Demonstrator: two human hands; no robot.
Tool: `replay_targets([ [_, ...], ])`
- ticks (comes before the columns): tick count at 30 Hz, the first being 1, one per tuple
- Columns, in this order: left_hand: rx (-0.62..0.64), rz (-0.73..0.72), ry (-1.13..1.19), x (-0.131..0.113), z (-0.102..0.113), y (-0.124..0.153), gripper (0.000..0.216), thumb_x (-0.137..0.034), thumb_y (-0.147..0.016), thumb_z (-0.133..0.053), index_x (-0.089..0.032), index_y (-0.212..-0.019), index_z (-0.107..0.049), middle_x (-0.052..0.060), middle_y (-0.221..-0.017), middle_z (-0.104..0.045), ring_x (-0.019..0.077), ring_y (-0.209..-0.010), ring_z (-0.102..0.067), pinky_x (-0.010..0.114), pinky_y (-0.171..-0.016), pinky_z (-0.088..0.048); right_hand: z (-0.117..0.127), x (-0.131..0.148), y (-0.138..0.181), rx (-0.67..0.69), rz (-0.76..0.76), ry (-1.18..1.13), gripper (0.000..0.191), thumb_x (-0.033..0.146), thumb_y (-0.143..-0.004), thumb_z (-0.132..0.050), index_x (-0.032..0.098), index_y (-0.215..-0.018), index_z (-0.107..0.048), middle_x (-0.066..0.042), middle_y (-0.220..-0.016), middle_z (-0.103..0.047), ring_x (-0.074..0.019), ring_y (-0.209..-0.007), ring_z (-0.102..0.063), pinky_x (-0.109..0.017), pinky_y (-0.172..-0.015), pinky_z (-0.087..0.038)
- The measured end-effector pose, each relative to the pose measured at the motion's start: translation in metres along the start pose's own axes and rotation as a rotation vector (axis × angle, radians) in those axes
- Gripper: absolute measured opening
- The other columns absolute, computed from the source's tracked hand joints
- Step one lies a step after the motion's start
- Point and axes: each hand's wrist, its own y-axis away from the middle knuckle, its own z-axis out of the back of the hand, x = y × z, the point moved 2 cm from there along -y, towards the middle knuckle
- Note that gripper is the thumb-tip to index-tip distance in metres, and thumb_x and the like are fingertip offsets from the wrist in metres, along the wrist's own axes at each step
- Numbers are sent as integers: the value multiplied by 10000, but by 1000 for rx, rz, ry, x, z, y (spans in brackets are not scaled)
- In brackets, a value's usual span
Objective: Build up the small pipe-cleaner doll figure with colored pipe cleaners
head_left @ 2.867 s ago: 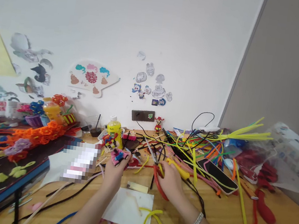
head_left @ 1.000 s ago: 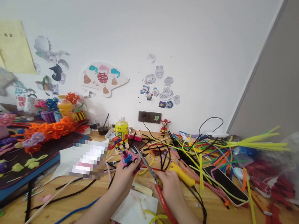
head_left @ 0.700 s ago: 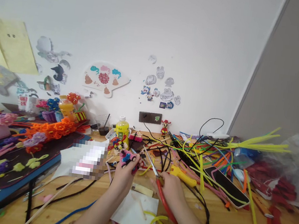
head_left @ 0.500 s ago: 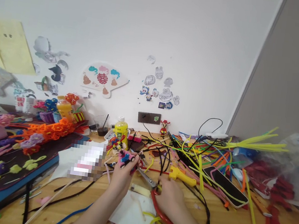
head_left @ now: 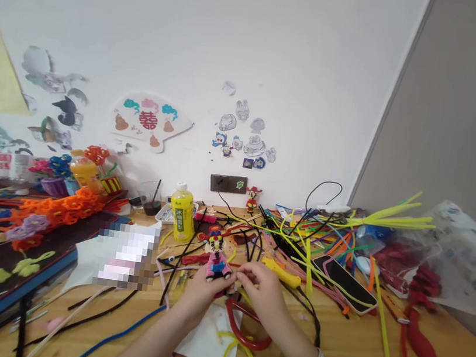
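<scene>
My left hand (head_left: 201,291) is closed around the lower part of a small fuzzy pipe-cleaner figure (head_left: 217,258), which has a red and yellow hat, a whitish face, a pink body and blue in front. The figure stands upright and faces me. My right hand (head_left: 263,294) is beside it, thumb and fingers pinched close to the figure's right side; whatever is between the fingertips is too small to make out. Scissors with red handles (head_left: 248,342) are just below my right hand, their blades mostly hidden by my hands. Under them lies a white paper sheet (head_left: 206,339).
A yellow-labelled bottle (head_left: 182,215) stands behind the figure. Right of my hands are a yellow glue gun (head_left: 281,272), a phone (head_left: 345,284) and a heap of coloured pipe cleaners (head_left: 336,234). Orange fuzzy flowers (head_left: 56,209) lie on the left, and a blue strip (head_left: 118,336) in front.
My right hand has let go of the scissors' handles and moved up to the figure. My left hand has turned the figure upright. The whole view has shifted slightly right.
</scene>
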Motion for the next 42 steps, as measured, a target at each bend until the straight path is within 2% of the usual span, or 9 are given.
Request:
replay_targets([
  [9, -8, 85, 96, -2, -1, 1, 207, -226, -558, -767, -141, -613, -587, -4, -566, -577, 101, -528, -528, 217, -553, -412, -3, -7, -3, 45, -95, -168, 67, 169, -746, -501, 180, -757, -566, -9, -737, -609, -146, -675, -595, -260, -633, -481],
  [16, 24, 30, 56, -7, 2, -3, 251, -228, -575, -760, -155, -641, -528, -36, -570, -523, 72, -512, -463, 195, -509, -372, 0, -10, -4, 66, -134, -174, 61, 197, -757, -506, 167, -756, -559, -8, -718, -595, -151, -683, -577, -259, -641, -457],
  [23, -4, -130, 220, -17, 8, -10, 348, -412, -606, -717, -182, -638, -457, -65, -524, -443, 65, -473, -409, 193, -473, -342, -20, 3, 12, 264, 83, 213, 81, 135, -748, -593, 197, -723, -639, 1, -736, -626, -160, -774, -548, -260, -695, -401],
  [27, -58, -197, 330, -21, 9, -11, 388, -531, -639, -640, -188, -667, -462, -54, -550, -458, 71, -459, -417, 203, -450, -353, -34, 11, 18, 369, 206, 297, 45, 168, -725, -658, 211, -718, -668, -1, -744, -635, -160, -828, -526, -250, -737, -396],
  [31, -112, -130, 409, -24, 9, -11, 439, -601, -635, -592, -177, -624, -477, -37, -527, -471, 84, -443, -434, 215, -424, -370, -46, 10, 22, 435, 264, 344, 45, 188, -706, -681, 231, -717, -689, 5, -757, -642, -173, -855, -512, -264, -765, -397],
  [34, -127, -63, 478, -24, 11, -12, 389, -540, -649, -623, -167, -640, -513, -32, -537, -498, 85, -443, -458, 213, -427, -393, -50, 12, 23, 471, 291, 338, 75, 185, -719, -658, 247, -734, -698, 14, -761, -648, -176, -849, -515, -274, -758, -407],
  [37, -193, -75, 514, -24, 17, -13, 277, -410, -655, -675, -157, -704, -574, -15, -605, -565, 96, -518, -531, 213, -503, -448, -36, 13, 15, 384, 253, 302, 118, 172, -767, -585, 227, -773, -689, -3, -778, -647, -174, -830, -533, -280, -747, -420],
  [40, -206, -126, 488, -23, 22, -15, 238, -322, -644, -699, -144, -783, -627, 10, -701, -622, 111, -619, -579, 210, -567, -471, -3, 2, -2, 108, 98, 397, 171, 124, -779, -510, 190, -777, -668, -47, -807, -638, -203, -846, -533, -327, -764, -411],
  [42, -188, -148, 458, -23, 24, -16, 264, -309, -647, -698, -131, -834, -646, 21, -723, -631, 113, -637, -580, 200, -554, -466, 17, -10, -12, 5, -6, 436, 143, 108, -737, -525, 164, -734, -657, -67, -804, -631, -227, -858, -532, -372, -794, -397],
])
